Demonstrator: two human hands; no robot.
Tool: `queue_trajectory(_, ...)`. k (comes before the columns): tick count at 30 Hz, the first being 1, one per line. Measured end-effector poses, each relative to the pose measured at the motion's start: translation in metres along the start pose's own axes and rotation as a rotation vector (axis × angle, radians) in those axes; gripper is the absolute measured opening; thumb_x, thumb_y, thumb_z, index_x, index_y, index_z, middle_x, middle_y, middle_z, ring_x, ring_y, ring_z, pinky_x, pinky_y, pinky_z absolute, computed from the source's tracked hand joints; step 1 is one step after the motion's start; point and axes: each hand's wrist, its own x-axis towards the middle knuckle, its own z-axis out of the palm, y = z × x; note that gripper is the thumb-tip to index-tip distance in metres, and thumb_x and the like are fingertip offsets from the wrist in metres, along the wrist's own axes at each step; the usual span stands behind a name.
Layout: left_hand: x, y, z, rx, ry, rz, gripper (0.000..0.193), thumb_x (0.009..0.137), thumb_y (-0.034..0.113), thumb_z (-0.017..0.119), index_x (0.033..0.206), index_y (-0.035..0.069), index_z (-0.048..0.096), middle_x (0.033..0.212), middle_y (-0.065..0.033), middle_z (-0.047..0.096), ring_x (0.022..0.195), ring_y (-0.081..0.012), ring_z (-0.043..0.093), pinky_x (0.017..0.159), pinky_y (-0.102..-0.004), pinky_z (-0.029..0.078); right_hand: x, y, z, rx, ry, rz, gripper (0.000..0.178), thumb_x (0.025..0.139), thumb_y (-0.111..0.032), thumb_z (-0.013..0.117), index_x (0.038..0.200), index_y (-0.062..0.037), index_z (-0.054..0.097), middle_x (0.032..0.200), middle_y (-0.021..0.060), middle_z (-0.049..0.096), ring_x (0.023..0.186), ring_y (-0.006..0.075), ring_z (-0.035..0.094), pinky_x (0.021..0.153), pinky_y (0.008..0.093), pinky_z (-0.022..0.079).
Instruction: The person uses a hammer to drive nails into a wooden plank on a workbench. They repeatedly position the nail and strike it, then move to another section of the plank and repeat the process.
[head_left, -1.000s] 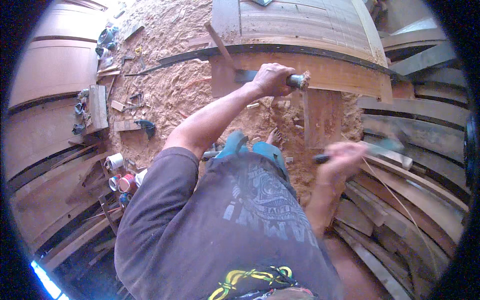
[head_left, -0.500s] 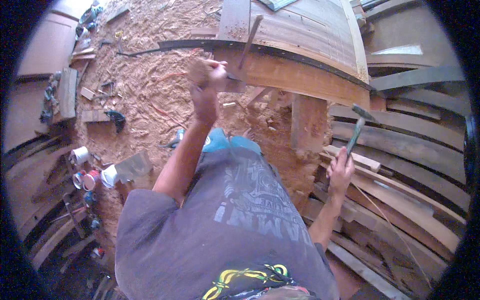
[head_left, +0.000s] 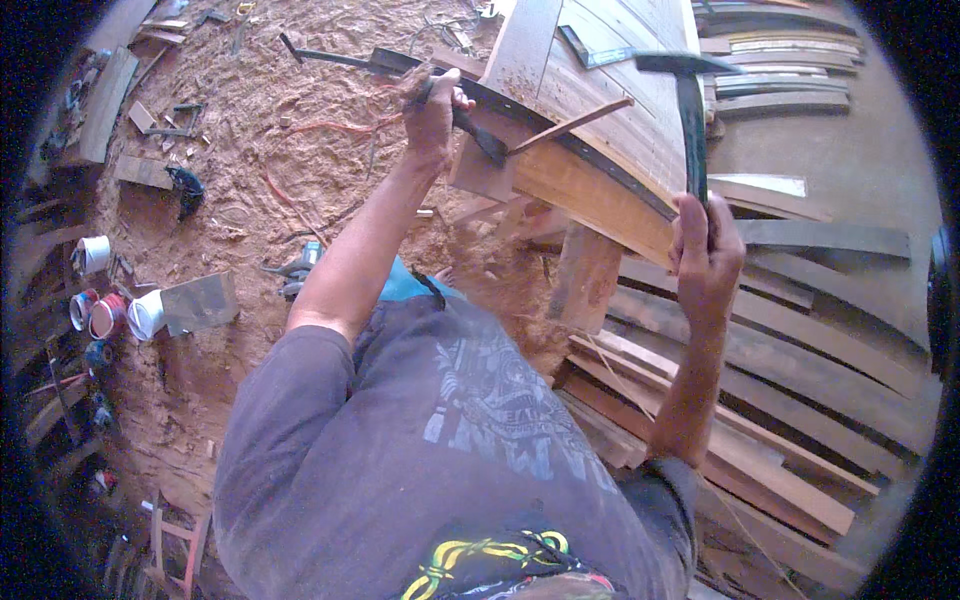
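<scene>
My left hand (head_left: 432,122) is closed around a dark flat-bladed tool (head_left: 482,138), its exact kind unclear. The blade slants down to the edge of the wooden workpiece, near the lower end of a thin wooden stick (head_left: 572,126). Raised on the right, my right hand (head_left: 708,235) grips a hammer (head_left: 692,130) by its dark handle, head uppermost. In the picture, the hammer head overlaps the panelled wooden workpiece (head_left: 525,50). A long dark metal bar (head_left: 610,165) runs along the workpiece's near side, passing by my left hand.
A try square (head_left: 597,57) lies on the panel. Wood shavings (head_left: 330,150) cover the floor, with an orange cord (head_left: 290,205) across them. Buckets (head_left: 147,314) and a board (head_left: 200,303) stand at left. Stacked planks (head_left: 790,370) fill the right side.
My right hand has lifted the hammer up and nearer the panel. My left hand has shifted slightly up and right with the bladed tool. The view has turned, and the stick now leans right.
</scene>
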Motion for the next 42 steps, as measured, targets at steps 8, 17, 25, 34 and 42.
queue_trajectory(8, -0.009, -0.002, 0.018, 0.056, -0.027, 0.068, 0.026, 0.094, 0.02, 0.068, 0.071, 0.013, 0.059, 0.065, 0.001, 0.058, 0.06, -0.0107, 0.057, 0.064, -0.0317, 0.056, 0.095, -0.152, -0.029, -0.284, 0.28, -0.608, 0.01, 0.097, -0.015, 0.058, 0.099, -0.0087, 0.064, 0.07, 0.0072, 0.06, 0.055, 0.0228, 0.057, 0.053, 0.0337, 0.047)
queue_trajectory(17, -0.006, 0.005, 0.012, 0.285, -0.071, 0.236, 0.025, 0.094, 0.019, 0.068, 0.071, 0.01, 0.065, 0.066, -0.0009, 0.064, 0.059, -0.0122, 0.06, 0.059, -0.0307, 0.049, 0.105, -0.096, 0.086, -0.816, -0.565, -0.385, 0.032, 0.104, -0.033, 0.051, 0.112, -0.0042, 0.063, 0.091, 0.0295, 0.067, 0.093, 0.0458, 0.068, 0.081, 0.0553, 0.051)
queue_trajectory(25, -0.026, 0.072, 0.054, 0.521, -0.378, 0.328, 0.025, 0.093, 0.027, 0.075, 0.09, 0.002, 0.073, 0.086, -0.0054, 0.069, 0.087, -0.0135, 0.065, 0.083, -0.0325, 0.053, 0.029, -0.008, 0.033, -0.103, 0.116, -0.257, 0.026, 0.104, -0.026, 0.061, 0.095, -0.0019, 0.062, 0.067, 0.0, 0.054, 0.059, 0.0069, 0.049, 0.052, 0.0272, 0.04)
queue_trajectory(34, -0.089, 0.003, 0.147, 0.681, -0.896, 0.248, 0.024, 0.078, 0.016, 0.083, 0.095, 0.005, 0.069, 0.096, -0.0135, 0.072, 0.104, -0.0244, 0.067, 0.09, -0.0428, 0.054, -0.165, 0.246, 0.081, -0.121, 0.164, 0.562, 0.033, 0.092, -0.036, 0.074, 0.098, -0.0035, 0.073, 0.074, 0.0094, 0.07, 0.067, 0.0185, 0.063, 0.066, 0.0376, 0.051)
queue_trajectory(42, -0.231, -0.083, 0.082, 1.207, -1.256, 0.604, 0.03, 0.077, 0.018, 0.072, 0.099, 0.006, 0.055, 0.098, -0.0124, 0.056, 0.099, -0.0344, 0.057, 0.087, -0.0421, 0.052, -0.209, 0.33, 0.123, -0.143, 0.085, 0.514, 0.028, 0.088, -0.018, 0.073, 0.113, -0.006, 0.067, 0.103, 0.0186, 0.069, 0.096, 0.0348, 0.067, 0.084, 0.0434, 0.053)
